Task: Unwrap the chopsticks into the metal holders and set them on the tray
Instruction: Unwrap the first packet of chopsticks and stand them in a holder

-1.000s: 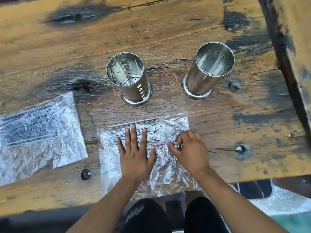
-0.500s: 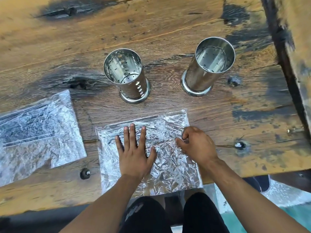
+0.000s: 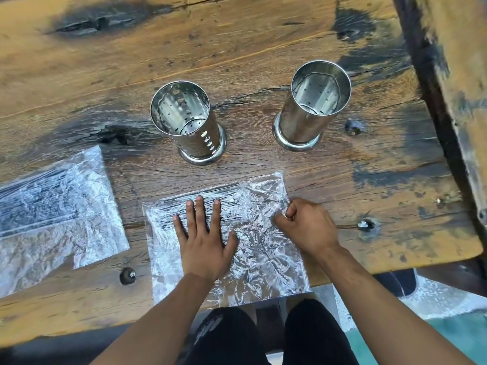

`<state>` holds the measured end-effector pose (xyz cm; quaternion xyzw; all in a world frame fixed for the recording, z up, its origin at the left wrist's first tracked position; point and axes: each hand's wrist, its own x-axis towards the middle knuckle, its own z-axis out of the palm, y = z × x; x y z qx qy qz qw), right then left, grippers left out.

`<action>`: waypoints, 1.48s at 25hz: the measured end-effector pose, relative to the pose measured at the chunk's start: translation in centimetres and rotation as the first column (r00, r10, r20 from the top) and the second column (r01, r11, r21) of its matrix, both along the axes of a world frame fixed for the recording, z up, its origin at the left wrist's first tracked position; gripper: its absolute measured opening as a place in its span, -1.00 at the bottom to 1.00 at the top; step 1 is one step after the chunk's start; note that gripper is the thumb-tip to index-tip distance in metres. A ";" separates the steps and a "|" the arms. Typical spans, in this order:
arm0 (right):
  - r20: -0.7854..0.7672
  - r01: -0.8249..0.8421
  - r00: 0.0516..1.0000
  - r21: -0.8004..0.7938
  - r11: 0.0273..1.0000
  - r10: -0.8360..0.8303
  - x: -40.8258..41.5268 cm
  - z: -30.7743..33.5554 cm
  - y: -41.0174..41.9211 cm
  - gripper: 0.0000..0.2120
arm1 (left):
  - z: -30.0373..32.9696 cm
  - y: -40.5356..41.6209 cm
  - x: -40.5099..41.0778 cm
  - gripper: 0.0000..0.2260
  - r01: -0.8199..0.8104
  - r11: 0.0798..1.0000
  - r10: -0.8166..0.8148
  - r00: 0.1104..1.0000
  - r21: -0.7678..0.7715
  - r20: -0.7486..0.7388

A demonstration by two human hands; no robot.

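Observation:
Two empty perforated metal holders stand upright on the wooden table (image 3: 131, 75): the left holder (image 3: 189, 125) and the right holder (image 3: 311, 109). A crinkled clear plastic pack of chopsticks (image 3: 253, 259) lies at the table's near edge. My left hand (image 3: 203, 238) presses flat on it with fingers spread. My right hand (image 3: 305, 225) pinches the pack's plastic near its upper right corner. A second plastic pack (image 3: 52, 214) with dark chopsticks inside lies at the left.
A raised wooden beam (image 3: 453, 75) runs along the table's right side. Dark bolt heads sit in the table, one (image 3: 127, 275) near the front edge and one (image 3: 366, 225) right of my right hand. My knees in black trousers show below the table edge.
My right hand has slid right and up along the pack, from its middle to its upper right corner, and now pinches the plastic. My left hand has stayed flat.

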<state>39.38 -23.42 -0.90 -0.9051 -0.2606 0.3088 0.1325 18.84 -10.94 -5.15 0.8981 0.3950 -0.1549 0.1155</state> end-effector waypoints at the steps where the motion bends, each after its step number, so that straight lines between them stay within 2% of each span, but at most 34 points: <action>1: -0.002 0.005 1.000 -0.013 1.000 -0.005 0.1 0.3 0.2 -0.63 | 0.3 0.1 0.1 -0.30 0.013 1.000 -0.013 1.000 -0.015 -0.024; 6: 0.052 -0.021 0.998 -0.036 0.999 0.023 2.0 0.8 3.3 -0.69 | 3.0 1.5 0.7 -0.31 0.049 0.991 -0.065 0.990 -0.124 -0.129; 8: 0.074 -0.092 0.992 -0.075 0.993 0.098 2.5 0.7 4.5 -0.68 | 3.2 1.8 0.7 -0.31 0.061 0.996 -0.068 0.993 -0.072 -0.100; 11: 0.060 -0.131 0.988 -0.142 0.981 0.140 2.7 0.7 5.2 -0.69 | 2.4 1.8 2.3 -0.36 0.128 0.985 -0.137 0.988 0.119 0.068; 12: 0.055 -0.134 0.988 -0.155 0.979 0.144 2.7 0.7 5.3 -0.70 | 2.1 1.7 3.5 -0.37 0.146 0.981 -0.163 0.979 0.131 0.124; 14: 0.082 -0.145 0.983 -0.179 0.973 0.162 2.9 0.7 5.7 -0.70 | 1.5 1.3 5.4 -0.33 0.220 0.972 -0.229 0.964 0.079 0.136; 17: 0.169 -0.209 0.954 -0.221 0.953 0.249 2.6 0.7 6.5 -0.73 | -0.1 0.6 5.8 -0.29 0.313 0.949 -0.316 0.946 0.046 0.076; 21: 0.203 -0.275 0.922 -0.257 0.926 0.331 3.1 0.6 6.7 -0.69 | -1.0 0.6 5.3 -0.29 0.283 0.958 -0.285 0.955 0.040 0.085; 24: 0.187 -0.207 0.948 -0.256 0.944 0.259 4.6 0.7 5.7 -0.66 | -0.9 0.6 5.5 -0.29 0.283 0.959 -0.285 0.955 0.032 0.089; 27: 0.027 -0.163 0.985 -0.204 0.965 0.172 6.3 0.2 3.9 -0.68 | -0.9 0.6 5.5 -0.29 0.273 0.962 -0.274 0.957 0.024 0.096; 29: -0.053 -0.053 0.997 -0.132 0.990 0.047 6.7 0.4 2.8 -0.67 | -0.9 0.6 5.4 -0.29 0.274 0.961 -0.275 0.957 0.027 0.092; 32: -0.032 0.076 0.996 -0.058 0.995 -0.078 5.2 1.0 2.1 -0.70 | -0.8 0.7 5.5 -0.27 0.278 0.960 -0.279 0.957 0.023 0.084; 35: 0.049 0.080 0.996 -0.022 0.997 -0.079 3.0 0.8 3.1 -0.58 | -0.9 0.7 5.4 -0.27 0.285 0.958 -0.285 0.955 0.020 0.075; 37: 0.098 0.102 0.990 -0.010 0.995 -0.101 3.0 0.1 3.7 -0.68 | -0.9 0.8 5.4 -0.27 0.285 0.958 -0.285 0.956 0.016 0.070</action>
